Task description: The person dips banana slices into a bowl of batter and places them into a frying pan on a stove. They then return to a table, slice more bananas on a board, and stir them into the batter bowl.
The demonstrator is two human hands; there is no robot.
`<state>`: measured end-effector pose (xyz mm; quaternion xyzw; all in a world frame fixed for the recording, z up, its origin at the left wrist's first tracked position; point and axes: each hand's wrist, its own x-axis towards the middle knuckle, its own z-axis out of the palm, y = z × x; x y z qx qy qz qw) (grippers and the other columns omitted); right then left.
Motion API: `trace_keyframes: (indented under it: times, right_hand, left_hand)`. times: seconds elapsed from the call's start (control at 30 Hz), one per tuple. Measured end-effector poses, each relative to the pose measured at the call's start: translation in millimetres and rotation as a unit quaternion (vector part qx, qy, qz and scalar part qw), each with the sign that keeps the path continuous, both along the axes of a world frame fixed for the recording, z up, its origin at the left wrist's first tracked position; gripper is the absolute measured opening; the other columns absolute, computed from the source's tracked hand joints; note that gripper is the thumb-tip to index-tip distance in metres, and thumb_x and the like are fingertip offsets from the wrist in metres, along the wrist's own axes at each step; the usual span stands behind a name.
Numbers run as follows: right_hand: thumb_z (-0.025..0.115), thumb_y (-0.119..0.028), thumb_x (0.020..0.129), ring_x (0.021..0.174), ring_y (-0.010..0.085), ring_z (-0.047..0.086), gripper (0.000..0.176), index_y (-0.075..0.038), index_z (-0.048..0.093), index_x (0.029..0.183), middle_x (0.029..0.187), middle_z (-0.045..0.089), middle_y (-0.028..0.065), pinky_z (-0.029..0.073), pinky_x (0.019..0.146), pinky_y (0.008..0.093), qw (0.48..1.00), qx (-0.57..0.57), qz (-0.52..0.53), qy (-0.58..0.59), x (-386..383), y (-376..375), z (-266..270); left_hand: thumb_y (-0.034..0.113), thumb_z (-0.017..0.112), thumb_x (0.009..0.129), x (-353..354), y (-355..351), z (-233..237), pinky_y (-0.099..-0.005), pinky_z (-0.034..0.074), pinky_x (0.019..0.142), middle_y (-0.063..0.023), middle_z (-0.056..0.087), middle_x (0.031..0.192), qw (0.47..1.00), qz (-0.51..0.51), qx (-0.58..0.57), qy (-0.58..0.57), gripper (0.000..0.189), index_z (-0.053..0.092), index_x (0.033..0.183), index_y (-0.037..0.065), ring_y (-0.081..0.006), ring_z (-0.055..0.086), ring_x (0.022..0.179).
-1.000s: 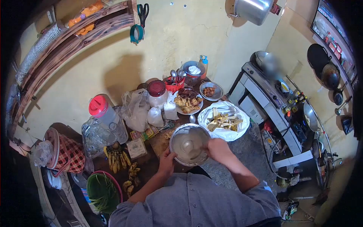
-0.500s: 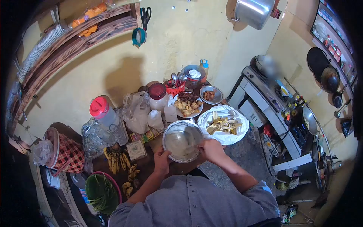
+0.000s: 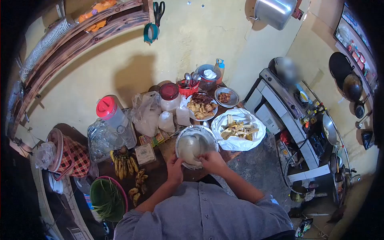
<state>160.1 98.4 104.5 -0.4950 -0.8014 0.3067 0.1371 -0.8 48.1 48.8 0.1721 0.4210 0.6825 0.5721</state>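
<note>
Our left hand [image 3: 175, 168] has slid along the near rim of the metal bowl [image 3: 194, 145], grip closed on it. The bowl now tilts toward us at the bench [image 3: 166, 147] edge, its pale mix pooling. Our right hand [image 3: 212, 162] pinches the rim alongside.

Both hands gripped the near rim of a metal bowl [image 3: 195, 146] holding pale batter, left hand [image 3: 175, 168] and right hand [image 3: 212, 162] close together. Banana peels [image 3: 237, 130] lay on a white bag just beside it, bananas [image 3: 125, 165] to its left.
</note>
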Motion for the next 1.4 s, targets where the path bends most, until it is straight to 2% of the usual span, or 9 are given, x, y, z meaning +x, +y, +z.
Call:
trace_keyframes:
  times: [0.07,0.23,0.3,0.57,0.67,0.8,0.93,1.03,1.4]
  right_hand:
    - [0.053,-0.014,0.078,0.070,0.0338,0.062,0.020,-0.003,0.066,0.089,0.076,0.062,0.0213,0.049,0.064,0.0393,0.978,-0.093,-0.083,0.165,-1.6,9.6,2.1]
    - [0.052,-0.016,0.080,0.068,0.0329,0.062,0.022,-0.004,0.066,0.091,0.076,0.062,0.0190,0.049,0.064,0.0385,0.976,0.097,-0.184,0.070,-4.1,14.7,12.5]
    - [0.052,-0.019,0.079,0.068,0.0336,0.061,0.022,-0.010,0.067,0.091,0.075,0.063,0.0173,0.049,0.065,0.0405,0.997,0.026,-0.022,-0.066,-4.1,7.7,14.5]
    - [0.053,-0.020,0.078,0.068,0.0340,0.061,0.020,-0.016,0.068,0.091,0.073,0.062,0.0173,0.049,0.065,0.0433,0.980,0.111,-0.146,-0.081,1.3,16.3,7.1]
    - [0.053,-0.024,0.077,0.070,0.0351,0.061,0.019,-0.015,0.068,0.086,0.074,0.062,0.0172,0.049,0.065,0.0453,0.995,0.049,0.051,-0.069,8.8,9.2,14.8]
    - [0.051,-0.021,0.079,0.069,0.0349,0.061,0.019,-0.014,0.066,0.086,0.070,0.061,0.0173,0.048,0.062,0.0455,0.984,0.127,-0.112,-0.057,15.2,24.6,11.8]
    - [0.052,-0.021,0.079,0.063,0.0341,0.060,0.019,-0.014,0.066,0.091,0.069,0.061,0.0149,0.048,0.061,0.0440,0.977,0.135,0.078,-0.145,0.4,12.3,5.8]
    - [0.055,-0.016,0.074,0.067,0.0308,0.062,0.012,-0.009,0.064,0.074,0.074,0.063,0.0141,0.049,0.058,0.0427,0.971,0.139,0.092,-0.170,19.4,10.5,31.4]
    - [0.054,-0.013,0.071,0.062,0.0263,0.060,0.027,-0.014,0.064,0.095,0.066,0.055,0.0093,0.047,0.052,0.0367,0.925,0.343,0.009,-0.163,13.6,38.2,26.7]
  left_hand:
    - [-0.003,0.047,0.074,2.7,-0.5,5.4,-0.0326,0.049,0.077,-0.0088,0.059,0.099,1.000,0.001,-0.002,-0.025,0.031,0.054,0.104,-0.001,-0.0192,0.059,0.087]
    - [-0.004,0.046,0.074,2.3,-1.4,1.1,-0.0287,0.045,0.084,-0.0071,0.056,0.107,0.998,-0.040,0.015,-0.035,0.043,0.048,0.117,-0.001,-0.0154,0.055,0.097]
    - [-0.003,0.048,0.075,3.5,0.5,1.8,-0.0315,0.049,0.076,-0.0092,0.060,0.095,0.999,-0.011,-0.007,-0.051,0.028,0.055,0.101,-0.002,-0.0183,0.059,0.086]
    - [-0.002,0.048,0.075,2.9,0.9,7.8,-0.0318,0.050,0.074,-0.0084,0.061,0.092,0.999,0.003,-0.004,-0.046,0.024,0.055,0.097,-0.002,-0.0187,0.060,0.082]
    - [-0.004,0.046,0.074,-8.8,0.3,-3.3,-0.0314,0.049,0.077,-0.0087,0.059,0.099,0.999,-0.008,0.000,-0.045,0.033,0.052,0.106,-0.002,-0.0183,0.059,0.087]
    - [-0.006,0.045,0.073,-11.9,-2.2,1.8,-0.0306,0.047,0.081,-0.0089,0.057,0.105,0.997,-0.036,-0.002,-0.061,0.041,0.050,0.113,-0.001,-0.0179,0.057,0.092]
    - [-0.006,0.045,0.072,-11.5,-1.0,0.0,-0.0306,0.047,0.081,-0.0090,0.057,0.104,0.997,-0.045,-0.007,-0.055,0.040,0.051,0.112,-0.002,-0.0179,0.058,0.092]
    - [-0.006,0.045,0.072,-15.4,-0.5,-4.6,-0.0305,0.047,0.081,-0.0086,0.058,0.104,0.999,-0.037,-0.005,-0.035,0.039,0.051,0.111,-0.002,-0.0180,0.057,0.092]
    - [-0.006,0.044,0.072,-10.4,2.6,8.9,-0.0298,0.048,0.082,-0.0084,0.057,0.105,0.999,-0.019,0.035,-0.014,0.045,0.047,0.117,-0.002,-0.0169,0.057,0.093]
